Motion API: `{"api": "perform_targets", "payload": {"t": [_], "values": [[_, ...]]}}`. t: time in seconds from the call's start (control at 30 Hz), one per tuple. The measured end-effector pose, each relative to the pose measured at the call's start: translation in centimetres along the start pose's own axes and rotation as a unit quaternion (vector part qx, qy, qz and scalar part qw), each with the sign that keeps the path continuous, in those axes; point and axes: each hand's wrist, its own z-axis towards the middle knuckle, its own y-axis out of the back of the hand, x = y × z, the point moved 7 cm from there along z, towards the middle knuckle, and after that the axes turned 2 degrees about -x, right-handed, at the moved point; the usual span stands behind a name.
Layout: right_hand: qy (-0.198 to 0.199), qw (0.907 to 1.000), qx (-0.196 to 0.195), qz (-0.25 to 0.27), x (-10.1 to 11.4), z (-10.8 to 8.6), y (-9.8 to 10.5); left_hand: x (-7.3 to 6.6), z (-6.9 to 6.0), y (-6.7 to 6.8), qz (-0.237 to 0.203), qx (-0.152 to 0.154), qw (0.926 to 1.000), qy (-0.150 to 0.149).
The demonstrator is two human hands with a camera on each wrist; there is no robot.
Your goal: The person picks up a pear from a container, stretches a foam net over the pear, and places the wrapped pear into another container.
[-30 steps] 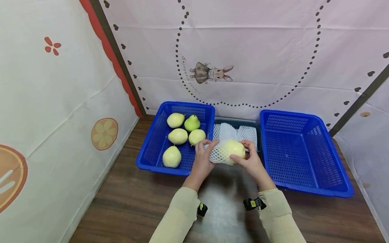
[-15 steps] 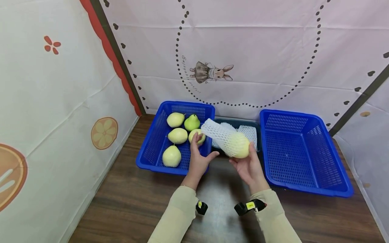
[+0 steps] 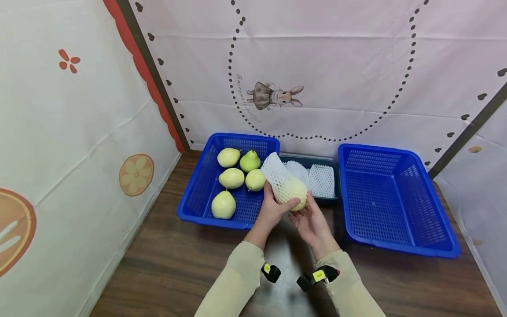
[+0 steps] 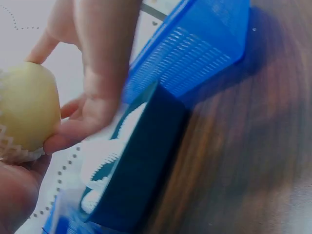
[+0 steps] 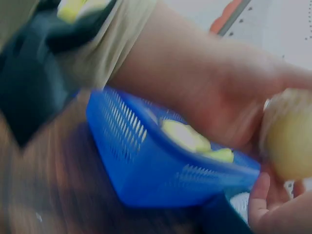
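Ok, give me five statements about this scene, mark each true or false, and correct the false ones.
1. The held pear is at least partly covered by a white foam net. True.
2. Only the right hand touches the held pear. False: the left hand and the right hand both touch it.
3. The dark green tray stands between the left blue basket and the right blue basket. True.
4. The tray is filled with bare pears. False: white foam pieces lie in it.
5. The left blue basket holds three pears. False: five loose pears lie there.
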Motion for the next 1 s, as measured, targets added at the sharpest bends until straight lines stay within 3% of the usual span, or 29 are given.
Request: {"api": "perform_targets", "payload": {"t": [0.27,0.53,0.8,0.9,1.0], "values": [[-0.027,0.9989,0.024,-0.029,0.7,-1.0,-0.6,0.1,-0.5,-0.5,0.069,0.015,0.997,-0.03],[-0.035,0.9956,0.05,-0.072,0.8,-1.4,-1.2,0.2,-1.0,-0.4,0.107,-0.003,0.9927,-0.057],[-0.029,0.9974,0.0,-0.066,0.9,-1.3,-0.4,0.3,-1.3,-0.2,0.117,0.003,0.991,-0.064],[-0.03,0.9981,-0.019,-0.05,0.9,-1.2,-0.1,0.4,-1.3,-0.2,0.109,0.021,0.9921,-0.058],[-0.032,0.9991,-0.024,-0.017,0.9,-1.3,0.0,-0.6,-1.6,-0.5,0.101,0.048,0.9928,-0.044]]}}
